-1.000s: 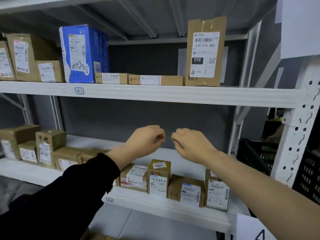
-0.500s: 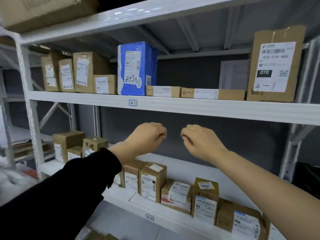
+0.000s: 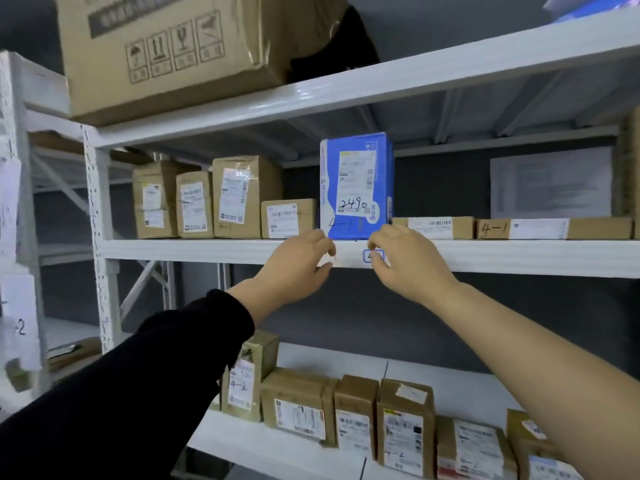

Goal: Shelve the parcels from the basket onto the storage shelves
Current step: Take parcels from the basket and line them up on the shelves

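- While both arms reach up to the middle shelf (image 3: 519, 258), the left hand (image 3: 298, 263), in a black sleeve (image 3: 156, 368), sits at the lower left corner of the blue parcel (image 3: 356, 181), fingers half curled and thumb apart beneath them.
- The right hand (image 3: 407, 263) sits at the parcel's lower right corner, fingers half curled over a small shelf tag (image 3: 372, 255).
- Motion blur hides the fingertips, so I cannot tell whether either hand grips the parcel or only touches it.
- The blue parcel stands upright on the middle shelf, between a small brown box (image 3: 287, 218) and a flat brown box (image 3: 433, 227).
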